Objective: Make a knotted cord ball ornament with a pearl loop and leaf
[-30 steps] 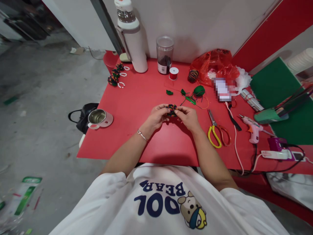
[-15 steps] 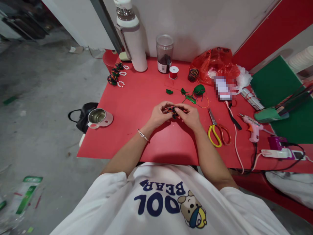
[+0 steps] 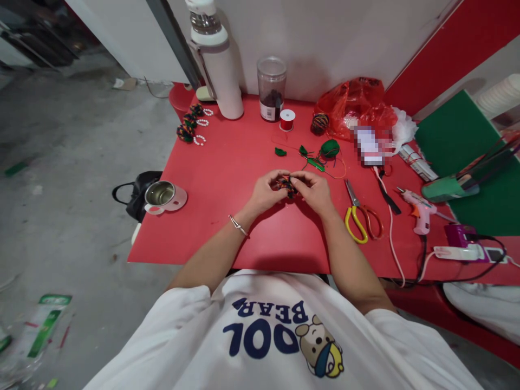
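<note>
Between my two hands is a small piece of multicoloured yarn work (image 3: 288,187), dark with orange, red and green strands. My left hand (image 3: 266,190) pinches its left side, and my right hand (image 3: 314,192) grips its right side with the thumb on top. Fingers cover much of the piece, so its full shape is hidden. Just beyond the hands lie a green crochet hook (image 3: 316,164), a small green crocheted piece (image 3: 280,152) and a ball of green yarn (image 3: 329,148). Scissors (image 3: 357,214) with yellow and red handles rest to the right of my right hand.
On the red table (image 3: 195,233) stand a metal-lined mug (image 3: 176,196), a white thermos (image 3: 226,76), a clear jar (image 3: 271,92) and a red thread spool (image 3: 287,120). Several yarn pieces with beads (image 3: 186,132) lie far left. A glue gun (image 3: 420,211), phone (image 3: 369,145) and cables are right.
Both hands stay in nearly the same place around the yarn piece, which looks slightly turned, with more orange-red showing. The whole view has shifted very slightly.
</note>
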Demonstrator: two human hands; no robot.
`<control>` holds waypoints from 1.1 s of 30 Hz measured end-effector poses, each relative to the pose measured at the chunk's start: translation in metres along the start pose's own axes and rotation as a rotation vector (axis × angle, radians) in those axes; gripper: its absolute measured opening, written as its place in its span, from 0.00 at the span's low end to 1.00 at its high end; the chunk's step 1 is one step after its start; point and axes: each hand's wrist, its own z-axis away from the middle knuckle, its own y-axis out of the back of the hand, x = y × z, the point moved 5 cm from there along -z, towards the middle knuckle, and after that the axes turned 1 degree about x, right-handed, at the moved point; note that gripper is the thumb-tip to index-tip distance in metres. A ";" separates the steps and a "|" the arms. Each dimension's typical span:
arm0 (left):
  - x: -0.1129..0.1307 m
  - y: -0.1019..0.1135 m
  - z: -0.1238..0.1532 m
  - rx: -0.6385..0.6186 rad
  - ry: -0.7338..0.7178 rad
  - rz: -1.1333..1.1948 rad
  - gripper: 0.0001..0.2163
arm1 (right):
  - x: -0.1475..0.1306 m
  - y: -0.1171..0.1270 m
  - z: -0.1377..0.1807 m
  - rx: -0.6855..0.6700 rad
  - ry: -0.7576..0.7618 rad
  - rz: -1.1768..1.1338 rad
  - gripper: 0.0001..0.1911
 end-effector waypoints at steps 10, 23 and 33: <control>-0.008 0.007 -0.004 0.098 0.187 0.274 0.15 | -0.001 -0.004 0.005 -0.011 -0.090 -0.062 0.24; -0.009 0.008 -0.005 0.080 0.156 0.092 0.14 | 0.005 -0.008 0.003 -0.056 -0.077 -0.043 0.18; -0.013 0.010 -0.008 0.017 0.169 0.210 0.16 | 0.009 -0.008 0.001 -0.009 -0.034 -0.155 0.17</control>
